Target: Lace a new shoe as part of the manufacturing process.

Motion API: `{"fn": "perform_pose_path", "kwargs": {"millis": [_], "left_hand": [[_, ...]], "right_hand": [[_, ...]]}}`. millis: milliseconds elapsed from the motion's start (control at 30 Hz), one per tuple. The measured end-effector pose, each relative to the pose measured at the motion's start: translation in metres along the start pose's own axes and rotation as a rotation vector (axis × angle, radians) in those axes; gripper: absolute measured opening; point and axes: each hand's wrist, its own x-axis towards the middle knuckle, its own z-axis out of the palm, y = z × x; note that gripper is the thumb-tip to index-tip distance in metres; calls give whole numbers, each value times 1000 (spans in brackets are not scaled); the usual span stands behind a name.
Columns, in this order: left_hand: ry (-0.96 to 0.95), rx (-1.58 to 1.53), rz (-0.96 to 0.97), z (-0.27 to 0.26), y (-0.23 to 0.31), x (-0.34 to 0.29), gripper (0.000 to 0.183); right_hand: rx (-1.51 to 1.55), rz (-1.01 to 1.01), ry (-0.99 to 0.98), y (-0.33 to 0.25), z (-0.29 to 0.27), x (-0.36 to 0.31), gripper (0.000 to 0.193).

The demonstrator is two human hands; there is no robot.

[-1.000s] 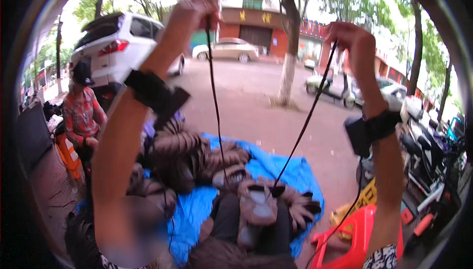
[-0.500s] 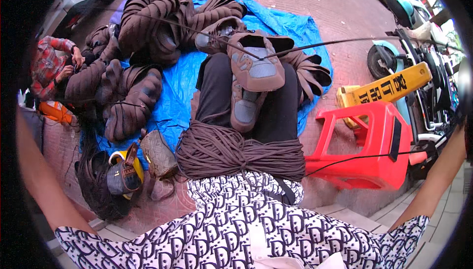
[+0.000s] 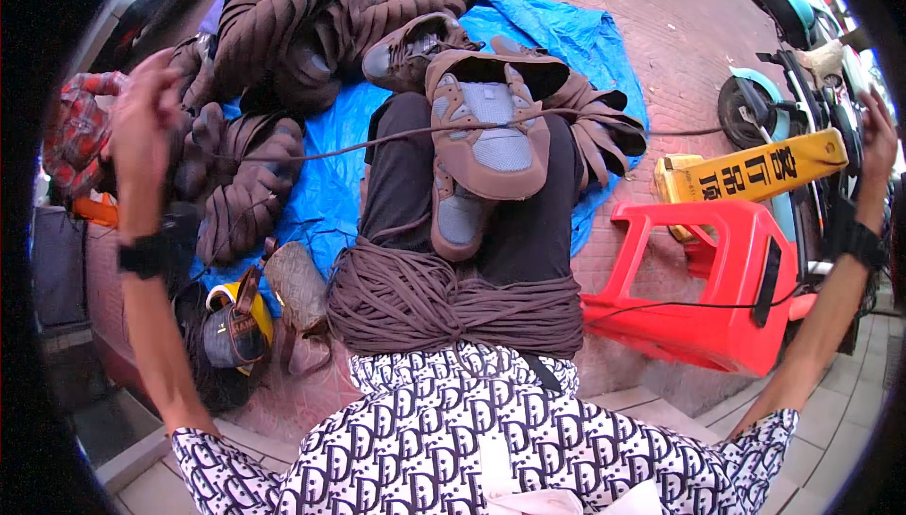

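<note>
On my lap lies a brown and grey shoe upper (image 3: 495, 142) above another shoe upper (image 3: 460, 222). A brown shoelace (image 3: 396, 140) runs through the top one's eyelets, trailing sideways both ways and sagging slightly. My left hand (image 3: 143, 128) is raised at far left, smeared by motion; its grip on the lace does not show. At far right my right hand (image 3: 878, 137) is raised, fingers stretched upward and apart, with no lace visible in them. A thick bundle of brown laces (image 3: 453, 303) rests across my upper thighs.
Stacked shoe uppers (image 3: 274, 33) cover a blue tarp (image 3: 326, 203). Right of me lie a red plastic stool (image 3: 698, 326) on its side and a yellow sign (image 3: 755, 170), near parked scooters (image 3: 755, 109). Bags (image 3: 300, 288) sit at left; a person in a checked shirt (image 3: 80, 137) is beyond.
Both hands have come inward into view from the sides. The lace, earlier pulled taut and upward, now hangs lower and slacker. The view has shifted slightly.
</note>
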Motion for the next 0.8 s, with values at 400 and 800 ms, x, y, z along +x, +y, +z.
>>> {"fn": "perform_pose_path", "kwargs": {"millis": [400, 800], "left_hand": [[-483, 202, 24, 252, -30, -129, 10], [-315, 176, -54, 216, -35, -165, 9]], "right_hand": [[5, 125, -1129, 22, 365, -244, 8], [584, 894, -1117, 10, 358, -278, 4]]}}
